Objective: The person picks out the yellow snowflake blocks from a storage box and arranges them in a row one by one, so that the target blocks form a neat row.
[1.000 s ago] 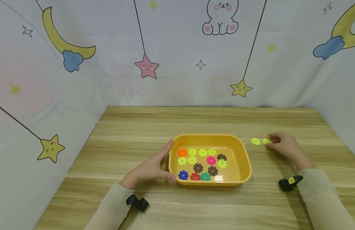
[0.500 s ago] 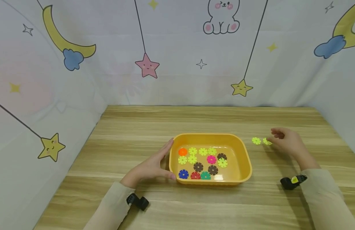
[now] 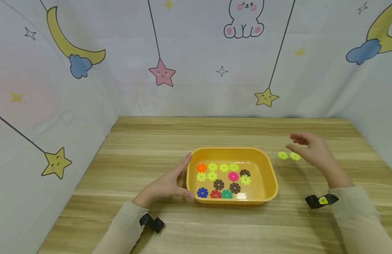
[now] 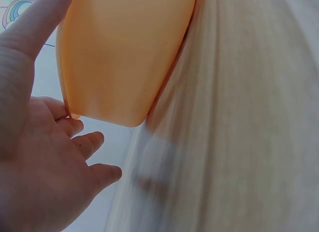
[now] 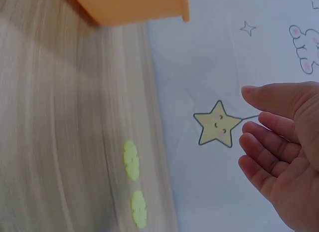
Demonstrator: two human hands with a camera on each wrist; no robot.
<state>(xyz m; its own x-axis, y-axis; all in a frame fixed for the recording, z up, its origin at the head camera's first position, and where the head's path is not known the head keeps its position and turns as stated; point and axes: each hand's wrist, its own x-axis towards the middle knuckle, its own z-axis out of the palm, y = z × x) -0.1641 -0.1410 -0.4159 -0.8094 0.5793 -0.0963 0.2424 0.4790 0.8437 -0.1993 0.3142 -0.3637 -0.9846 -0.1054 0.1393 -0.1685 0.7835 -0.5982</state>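
Note:
A yellow plastic tub (image 3: 232,201) stands on the table, with flower-shaped snowflake building discs lying flat in it. Several are lime, such as this lime disc (image 3: 212,176); others are brown, orange, pink, blue, red and green. My left hand (image 3: 165,185) holds the tub's left end, thumb at the near corner and fingers along the far one. In the left wrist view the tub's wall (image 4: 122,57) fills the space beside that hand. My right hand (image 3: 313,150) hovers empty, fingers loosely bent, above two lime discs on the table, a left one (image 3: 282,155) and a right one (image 3: 295,156).
The wood-grain table (image 3: 234,229) reaches back to a white cloth backdrop (image 3: 196,95) printed with stars and moons. The cloth also hangs along both sides. A small black camera is strapped to each wrist.
My right hand has let go of the right lime disc and lifted up and back from it. That disc stays beside the other on the table. The left hand and tub keep their place.

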